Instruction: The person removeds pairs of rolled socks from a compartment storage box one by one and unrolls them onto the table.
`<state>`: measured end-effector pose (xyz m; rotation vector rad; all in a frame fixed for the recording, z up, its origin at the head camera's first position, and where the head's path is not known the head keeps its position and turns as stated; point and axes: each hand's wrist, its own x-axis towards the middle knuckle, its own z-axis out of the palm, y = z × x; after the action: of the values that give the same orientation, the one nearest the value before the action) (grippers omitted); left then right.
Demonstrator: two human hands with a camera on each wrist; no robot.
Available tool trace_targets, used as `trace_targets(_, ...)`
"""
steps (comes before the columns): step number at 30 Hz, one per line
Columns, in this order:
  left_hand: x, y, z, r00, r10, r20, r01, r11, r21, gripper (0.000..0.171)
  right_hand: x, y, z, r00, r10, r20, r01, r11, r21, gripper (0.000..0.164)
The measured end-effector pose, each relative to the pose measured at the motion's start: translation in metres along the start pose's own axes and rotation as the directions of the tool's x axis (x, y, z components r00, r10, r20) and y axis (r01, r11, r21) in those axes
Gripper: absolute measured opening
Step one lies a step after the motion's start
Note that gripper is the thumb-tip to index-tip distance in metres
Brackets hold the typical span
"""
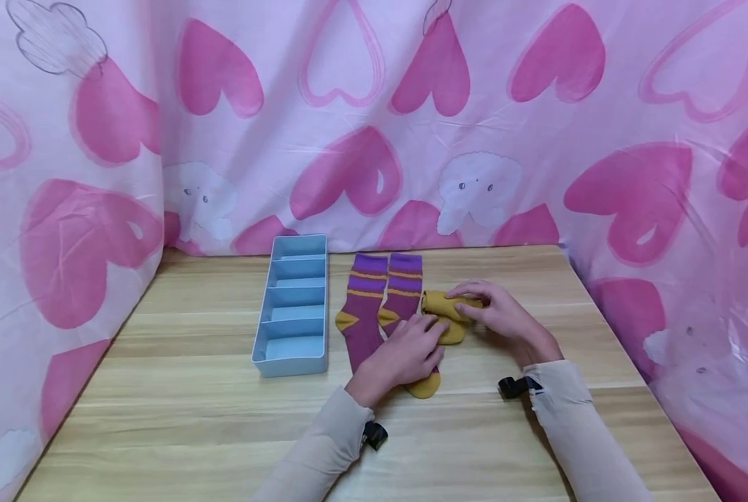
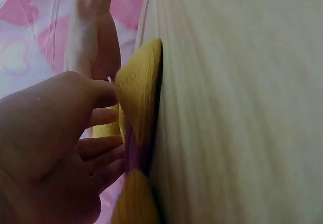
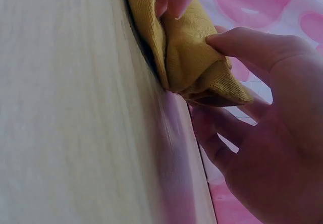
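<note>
A mustard-yellow sock (image 1: 439, 304) lies partly rolled on the table, its flat toe part below the roll. My right hand (image 1: 505, 317) holds the roll's right end between thumb and fingers, seen closer on the sock (image 3: 194, 45) in the right wrist view. My left hand (image 1: 405, 352) reaches across with loosely bent fingertips touching the sock's near side. Under and beside that hand lie two maroon socks with purple cuffs, a left one (image 1: 366, 307) and a right one (image 1: 405, 282); the left hand hides part of them. A mustard toe (image 2: 141, 88) shows large in the left wrist view.
Left of the socks stands a light blue tray (image 1: 290, 366) with several compartments in a row. The wooden table (image 1: 179, 362) ends at a pink heart-patterned curtain (image 1: 348, 70) at the back and sides.
</note>
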<state>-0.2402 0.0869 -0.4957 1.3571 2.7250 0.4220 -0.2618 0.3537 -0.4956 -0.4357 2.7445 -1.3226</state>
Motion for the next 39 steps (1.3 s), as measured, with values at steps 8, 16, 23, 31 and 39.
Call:
trace_targets(8, -0.003, 0.005, 0.005, 0.998, 0.011, -0.069, 0.0, 0.988, 0.155, 0.043, 0.001, -0.01, 0.0, 0.997, 0.067, 0.029, -0.065, 0.995, -0.073, 0.039)
trace_targets(16, -0.006, 0.008, 0.002, 0.999, 0.018, -0.033, -0.014, 0.993, 0.115, 0.042, 0.003, -0.017, 0.003, 1.0, 0.021, 0.009, -0.02, 0.997, -0.079, 0.039)
trace_targets(23, -0.005, 0.012, 0.001, 0.999, 0.024, -0.043, -0.016, 0.987, 0.162, 0.039, 0.003, -0.017, 0.005, 1.0, -0.003, -0.027, 0.0, 0.992, -0.128, 0.025)
trace_targets(31, -0.005, 0.016, 0.004, 0.999, 0.021, -0.029, -0.015, 0.98, 0.199, 0.049, 0.004, -0.018, 0.006, 1.0, 0.003, -0.026, -0.008, 0.983, -0.182, 0.036)
trace_targets(39, -0.005, 0.021, 0.008, 0.995, 0.072, -0.07, -0.049, 0.957, 0.286, 0.047, 0.005, -0.013, 0.011, 0.997, -0.031, -0.073, 0.018, 0.984, -0.177, 0.027)
